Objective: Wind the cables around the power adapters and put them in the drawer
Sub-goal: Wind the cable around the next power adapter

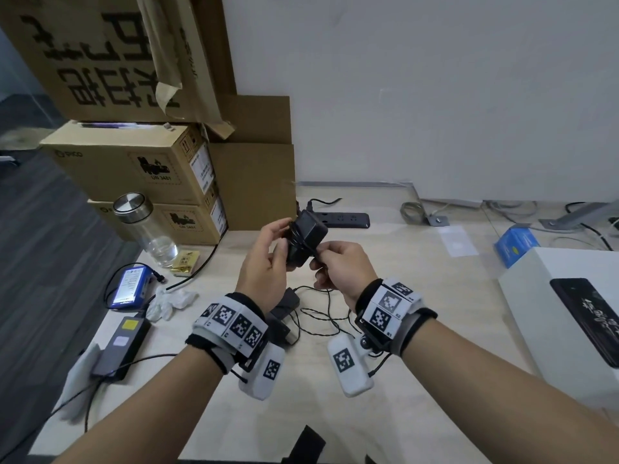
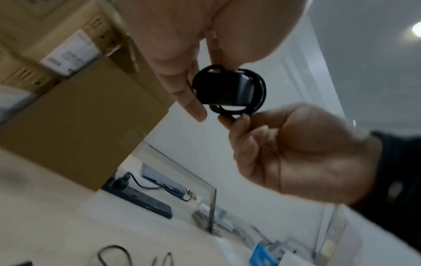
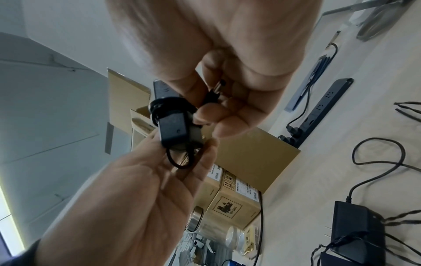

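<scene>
Desk (image 1: 385,262) holds three adapters: one (image 1: 306,241) gripped by both hands, two (image 1: 284,309) lying.

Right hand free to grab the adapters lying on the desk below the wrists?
Probably not yet: the right hand pinches the cable end of the wound adapter; the desk adapters lie unobstructed below.

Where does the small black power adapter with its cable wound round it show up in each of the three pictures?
Head: the small black power adapter sits at centre, held up between both hands.
Left wrist: upper centre, just beyond the left hand's fingertips.
Right wrist: left of centre, between the two hands.
Shared landmark: the black power strip on the desk.
</scene>
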